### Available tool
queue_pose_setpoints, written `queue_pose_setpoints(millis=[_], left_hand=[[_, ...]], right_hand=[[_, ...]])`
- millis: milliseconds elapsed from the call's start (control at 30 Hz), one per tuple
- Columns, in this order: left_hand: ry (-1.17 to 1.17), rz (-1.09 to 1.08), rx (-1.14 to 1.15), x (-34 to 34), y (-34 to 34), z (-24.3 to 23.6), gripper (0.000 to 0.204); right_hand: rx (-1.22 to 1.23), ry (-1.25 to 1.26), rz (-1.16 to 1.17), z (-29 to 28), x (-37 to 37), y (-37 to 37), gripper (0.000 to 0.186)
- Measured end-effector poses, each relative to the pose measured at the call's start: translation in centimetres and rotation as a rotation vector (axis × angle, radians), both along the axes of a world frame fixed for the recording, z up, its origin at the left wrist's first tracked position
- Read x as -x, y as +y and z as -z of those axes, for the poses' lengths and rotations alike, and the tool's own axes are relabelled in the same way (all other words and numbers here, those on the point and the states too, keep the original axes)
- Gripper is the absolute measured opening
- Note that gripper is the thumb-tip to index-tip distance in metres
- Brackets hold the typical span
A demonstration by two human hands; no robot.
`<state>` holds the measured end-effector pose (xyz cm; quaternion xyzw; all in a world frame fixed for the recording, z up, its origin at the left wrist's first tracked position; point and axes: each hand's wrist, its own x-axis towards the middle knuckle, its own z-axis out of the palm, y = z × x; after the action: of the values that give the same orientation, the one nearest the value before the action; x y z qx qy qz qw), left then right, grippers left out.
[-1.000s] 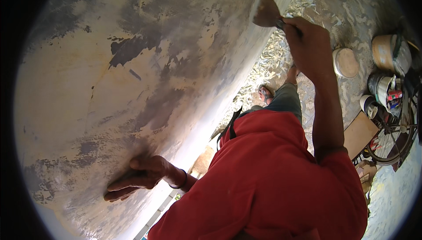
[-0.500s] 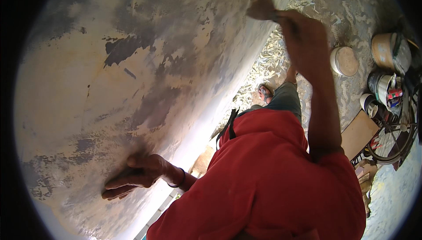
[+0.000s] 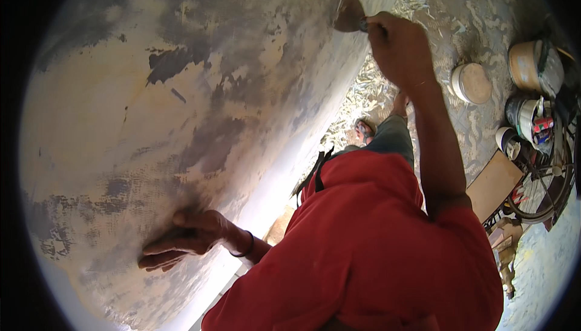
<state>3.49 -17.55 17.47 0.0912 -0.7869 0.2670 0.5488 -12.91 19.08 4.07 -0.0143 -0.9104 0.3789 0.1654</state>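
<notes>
A patchy wall (image 3: pixel 200 113), cream with grey areas where the coating has come off, fills the left side. My right hand (image 3: pixel 401 49) is closed round the handle of a scraper (image 3: pixel 350 12) with a wide, flared blade. The blade lies at or very near the wall's surface at the upper right; contact is hard to tell. Lower down, my left hand (image 3: pixel 187 240) rests against the wall, fingers stretched out and holding nothing. A dark band circles that wrist.
Pale flakes (image 3: pixel 369 86) litter the floor along the wall's foot, by my sandalled foot (image 3: pixel 364 130). To the right stand a round lidded tub (image 3: pixel 473 83), a larger bucket (image 3: pixel 525 66), a filled pail (image 3: pixel 534 119), a flat board (image 3: pixel 495 184) and a bicycle wheel (image 3: pixel 541 195).
My right hand has moved left and slightly down with the scraper, bringing its blade closer in to the wall. My left hand has stayed nearly in place.
</notes>
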Motion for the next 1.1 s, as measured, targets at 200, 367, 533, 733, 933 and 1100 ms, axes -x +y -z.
queue_pose_setpoints(millis=[200, 367, 533, 733, 933, 1100], left_hand=[[0.063, 0.012, 0.02, 0.1, -1.3, 0.7, 0.085], [0.069, 0.018, 0.016, 0.6, -1.0, 0.4, 0.085], [0.061, -0.009, 0.008, -0.3, -0.9, 0.7, 0.084], [0.078, 0.017, 0.027, 0.6, -1.0, 0.4, 0.083], [0.059, 0.01, 0.005, 0.1, -0.8, 0.6, 0.083], [0.059, 0.022, 0.014, 0.2, -0.6, 0.1, 0.084]], right_hand=[[0.106, 0.085, -0.031, -2.7, -1.8, 0.2, 0.021], [-0.004, -0.034, 0.029, 0.1, -0.2, -0.2, 0.02], [0.18, 0.0, 0.025, -4.0, -2.3, 0.2, 0.016], [0.001, -0.012, 0.017, 0.3, 0.0, -0.7, 0.018], [0.018, 0.123, -0.025, -1.1, -0.6, -1.0, 0.016], [-0.007, 0.014, 0.005, 0.7, 0.5, -0.8, 0.017]])
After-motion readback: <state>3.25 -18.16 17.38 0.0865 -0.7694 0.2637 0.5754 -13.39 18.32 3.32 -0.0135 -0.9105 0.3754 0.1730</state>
